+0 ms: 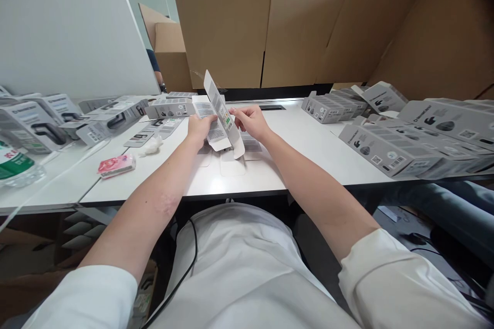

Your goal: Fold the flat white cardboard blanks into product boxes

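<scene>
Through the head view, I have the left hand (198,128) gripping one panel of a partly opened printed carton (223,113), thumb on the near face. The right hand (251,121) has its fingers bunched at the other panel's edge; I cannot tell whether they pinch it. The carton tilts above the middle of the table (301,159). I judge the step in hand to be shaping the carton, and the next move calls for a steady left hold while the right works the panel without creasing it.

The carton carries small print and a green mark, too small to read. The boxes on the right (386,146) show QR codes and barcodes; their brand lettering is too blurred for me.
</scene>
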A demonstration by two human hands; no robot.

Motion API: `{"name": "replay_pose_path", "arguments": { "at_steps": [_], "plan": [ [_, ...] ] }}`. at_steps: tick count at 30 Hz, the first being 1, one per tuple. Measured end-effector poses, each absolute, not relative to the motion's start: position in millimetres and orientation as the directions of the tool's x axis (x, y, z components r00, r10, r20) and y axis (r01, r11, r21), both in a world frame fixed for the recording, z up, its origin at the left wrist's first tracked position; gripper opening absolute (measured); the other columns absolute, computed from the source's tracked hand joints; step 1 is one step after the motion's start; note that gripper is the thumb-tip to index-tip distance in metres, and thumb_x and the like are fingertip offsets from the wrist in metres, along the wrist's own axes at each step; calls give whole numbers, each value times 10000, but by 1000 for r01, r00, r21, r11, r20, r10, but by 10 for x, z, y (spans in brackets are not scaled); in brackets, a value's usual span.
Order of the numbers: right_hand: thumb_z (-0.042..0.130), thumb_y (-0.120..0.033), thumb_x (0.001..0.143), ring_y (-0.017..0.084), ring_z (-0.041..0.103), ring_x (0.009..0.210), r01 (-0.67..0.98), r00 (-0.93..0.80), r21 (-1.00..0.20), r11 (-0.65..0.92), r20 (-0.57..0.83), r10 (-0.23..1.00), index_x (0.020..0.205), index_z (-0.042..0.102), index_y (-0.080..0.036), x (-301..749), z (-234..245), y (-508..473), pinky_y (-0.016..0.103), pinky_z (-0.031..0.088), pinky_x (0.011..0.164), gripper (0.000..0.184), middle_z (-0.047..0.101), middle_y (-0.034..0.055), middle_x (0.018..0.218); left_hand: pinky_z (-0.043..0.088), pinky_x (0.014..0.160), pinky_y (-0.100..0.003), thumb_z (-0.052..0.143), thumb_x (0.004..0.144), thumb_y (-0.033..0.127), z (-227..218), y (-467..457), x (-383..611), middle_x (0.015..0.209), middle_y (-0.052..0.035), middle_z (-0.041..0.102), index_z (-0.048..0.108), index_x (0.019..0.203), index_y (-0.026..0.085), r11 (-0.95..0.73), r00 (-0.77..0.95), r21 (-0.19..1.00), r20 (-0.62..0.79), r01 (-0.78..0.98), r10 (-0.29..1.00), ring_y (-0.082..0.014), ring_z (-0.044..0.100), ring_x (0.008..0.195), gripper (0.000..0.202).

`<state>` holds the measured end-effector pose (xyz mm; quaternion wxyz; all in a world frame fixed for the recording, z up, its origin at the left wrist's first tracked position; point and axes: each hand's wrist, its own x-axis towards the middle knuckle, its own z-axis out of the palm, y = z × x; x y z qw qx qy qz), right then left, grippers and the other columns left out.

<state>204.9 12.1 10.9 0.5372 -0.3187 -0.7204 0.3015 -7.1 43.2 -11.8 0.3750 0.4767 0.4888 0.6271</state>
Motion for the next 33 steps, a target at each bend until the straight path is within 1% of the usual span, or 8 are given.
{"name": "replay_pose_path", "arguments": {
  "at_steps": [4,8,12,15,19,26,29,33],
  "plan": [
    [830,-944,993,116,411,530,127,-210,-776,618,588,782,565,631,-226,2059,112,124,305,358,537,860,568,8,565,708,1019,-502,921,717,292,-137,449,-80,1175,-150,944,892,1032,196,-260,-266,966,251,1,931,-403,898,1144,331],
    [848,-856,1019,119,422,547,137,-205,-778,613,583,786,597,679,-216,2068,117,118,303,361,550,785,556,2,572,710,1003,-504,926,721,286,-146,460,-86,1143,-140,945,898,1008,203,-262,-260,965,254,3,932,-402,898,1118,300],
    [853,-802,1015,126,447,578,135,-216,-784,606,574,790,643,736,-204,2067,120,112,301,359,556,714,587,8,604,714,1034,-512,927,740,267,-124,436,-75,1127,-142,938,891,999,207,-254,-272,967,246,6,930,-402,898,1115,268],
    [842,-822,1003,132,468,597,133,-223,-774,619,585,780,656,746,-203,2067,116,118,303,363,563,716,600,14,623,717,1045,-513,920,744,259,-101,410,-65,1136,-142,942,889,996,208,-252,-278,968,245,10,929,-403,898,1130,259],
    [848,-877,977,155,523,628,140,-225,-768,625,590,775,709,790,-201,2068,117,112,310,398,569,730,593,13,628,719,1046,-528,914,746,262,-100,402,-67,1116,-139,944,889,980,207,-255,-274,967,251,22,928,-404,897,1108,242],
    [872,-981,898,164,542,644,123,-236,-768,628,592,771,732,799,-205,2068,135,85,313,423,576,797,548,-4,618,716,1068,-510,909,745,261,-109,408,-69,1133,-134,941,888,1004,210,-248,-274,968,246,26,930,-389,900,1122,265],
    [890,-961,894,163,545,650,106,-246,-772,627,590,769,754,823,-198,2067,136,81,312,420,576,779,554,-6,626,709,1097,-520,913,748,259,-94,393,-64,1140,-145,936,880,998,204,-232,-280,972,232,33,931,-396,899,1148,258],
    [940,-842,899,158,558,668,83,-233,-793,603,573,786,796,869,-184,2068,129,79,306,436,585,670,623,5,669,713,1087,-518,904,754,261,-90,391,-65,1152,-138,934,876,1007,214,-235,-268,972,231,19,935,-400,901,1156,259]
  ]
}}
